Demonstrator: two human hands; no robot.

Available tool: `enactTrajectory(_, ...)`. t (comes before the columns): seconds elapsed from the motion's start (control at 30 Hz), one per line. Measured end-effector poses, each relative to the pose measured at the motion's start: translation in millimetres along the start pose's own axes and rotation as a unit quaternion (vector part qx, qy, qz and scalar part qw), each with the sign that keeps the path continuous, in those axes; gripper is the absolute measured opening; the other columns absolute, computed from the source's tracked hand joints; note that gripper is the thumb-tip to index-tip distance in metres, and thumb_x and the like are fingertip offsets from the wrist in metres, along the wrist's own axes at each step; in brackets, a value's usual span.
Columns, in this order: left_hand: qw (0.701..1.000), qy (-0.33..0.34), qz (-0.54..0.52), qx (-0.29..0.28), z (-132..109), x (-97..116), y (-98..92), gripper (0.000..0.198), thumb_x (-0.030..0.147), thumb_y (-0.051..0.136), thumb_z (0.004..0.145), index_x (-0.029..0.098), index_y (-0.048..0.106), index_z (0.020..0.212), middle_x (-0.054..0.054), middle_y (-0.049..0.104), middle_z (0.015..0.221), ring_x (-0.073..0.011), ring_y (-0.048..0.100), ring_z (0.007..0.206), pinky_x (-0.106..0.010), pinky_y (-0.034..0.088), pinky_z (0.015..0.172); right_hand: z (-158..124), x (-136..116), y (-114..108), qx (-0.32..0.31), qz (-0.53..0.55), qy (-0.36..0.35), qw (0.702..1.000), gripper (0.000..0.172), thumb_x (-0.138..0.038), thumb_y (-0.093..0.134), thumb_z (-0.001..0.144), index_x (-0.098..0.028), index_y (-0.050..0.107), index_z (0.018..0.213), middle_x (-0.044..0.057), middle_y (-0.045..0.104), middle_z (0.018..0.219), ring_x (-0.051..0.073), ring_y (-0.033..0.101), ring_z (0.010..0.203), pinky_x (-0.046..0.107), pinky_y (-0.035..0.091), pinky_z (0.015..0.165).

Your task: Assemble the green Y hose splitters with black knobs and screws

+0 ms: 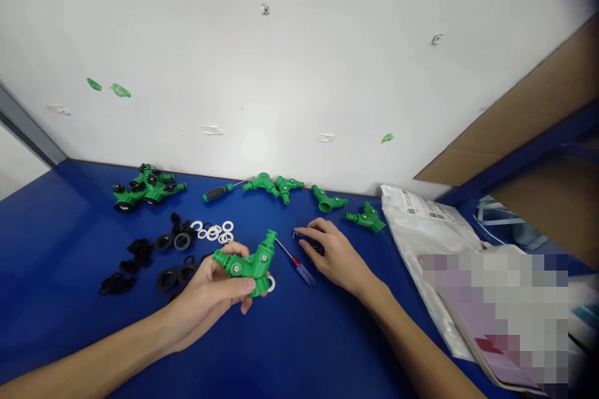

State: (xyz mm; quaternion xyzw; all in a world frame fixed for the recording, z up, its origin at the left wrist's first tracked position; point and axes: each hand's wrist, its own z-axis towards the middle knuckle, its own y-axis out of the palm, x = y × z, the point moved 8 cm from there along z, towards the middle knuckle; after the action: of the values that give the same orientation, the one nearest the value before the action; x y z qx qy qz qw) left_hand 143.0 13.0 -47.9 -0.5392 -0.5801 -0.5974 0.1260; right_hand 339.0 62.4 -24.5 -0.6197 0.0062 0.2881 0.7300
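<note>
My left hand [213, 287] is closed round a green Y-shaped hose splitter [255, 267], its two threaded outlets pointing up and away. Small round metal spots show on both of its arms, and a white ring [271, 283] shows beside its lower end. To the right, my right hand [327, 249] is low over the table with curved fingers apart. Small metal pieces that look like screws [294, 235] lie at and beneath its fingertips, partly hidden. Between the hands rests a screwdriver [303, 269] with a clear red and purple handle.
Several green splitters [327, 198] line the wall, near a green-black screwdriver [218, 193]. Splitters with black fittings [152, 188] stand at the back left. White rings [213, 234] and black parts [140, 251] lie left. A white plastic bag [412, 249] covers the right edge.
</note>
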Motion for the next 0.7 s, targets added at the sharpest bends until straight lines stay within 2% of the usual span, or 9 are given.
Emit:
enactTrajectory(0.2,0.998,0.017,0.066,-0.003,-2.5,-0.5,5.8,0.037,0.029,0.086,0.07,0.023,0.059,0.093,0.0,0.064,0.076,-0.0163,0.06,0.069,-0.028,0.046,0.058,1.1,-3.5,0.2,0.021,0.002,-0.012,1.0,0.028,-0.021,0.053,0.096,-0.018,0.07,0.118,0.011,0.064,0.105,0.026,0.063,0.094,0.045,0.056,0.088)
enactTrajectory(0.43,0.994,-0.008,0.104,-0.032,-3.3,-9.5,7.2,0.063,0.032,0.085,0.07,0.026,0.056,0.126,-0.003,0.06,0.096,-0.0215,0.066,0.08,-0.031,0.05,0.062,1.7,-10.7,-8.6,0.059,0.019,-0.041,0.997,0.024,-0.021,0.053,0.096,-0.018,0.069,0.114,0.011,0.064,0.102,0.026,0.063,0.094,0.043,0.056,0.084)
enactTrajectory(0.6,0.98,-0.013,0.165,-0.107,-13.3,-15.7,17.3,0.08,0.029,0.084,0.072,0.034,0.044,0.141,-0.004,0.057,0.109,-0.0153,0.06,0.079,-0.031,0.049,0.069,-3.9,-32.8,-16.5,0.089,0.057,-0.089,0.99,0.021,-0.02,0.052,0.097,-0.017,0.069,0.108,0.011,0.066,0.097,0.024,0.063,0.09,0.04,0.055,0.082)
enactTrajectory(0.7,0.96,-0.005,0.225,-0.165,-20.0,-19.9,24.6,0.085,0.023,0.085,0.067,0.033,0.044,0.141,-0.004,0.059,0.109,-0.0203,0.059,0.095,-0.035,0.047,0.083,-5.8,-44.8,-12.8,0.076,0.092,-0.102,0.988,0.02,-0.019,0.053,0.097,-0.017,0.07,0.106,0.01,0.067,0.094,0.022,0.064,0.086,0.038,0.055,0.078)
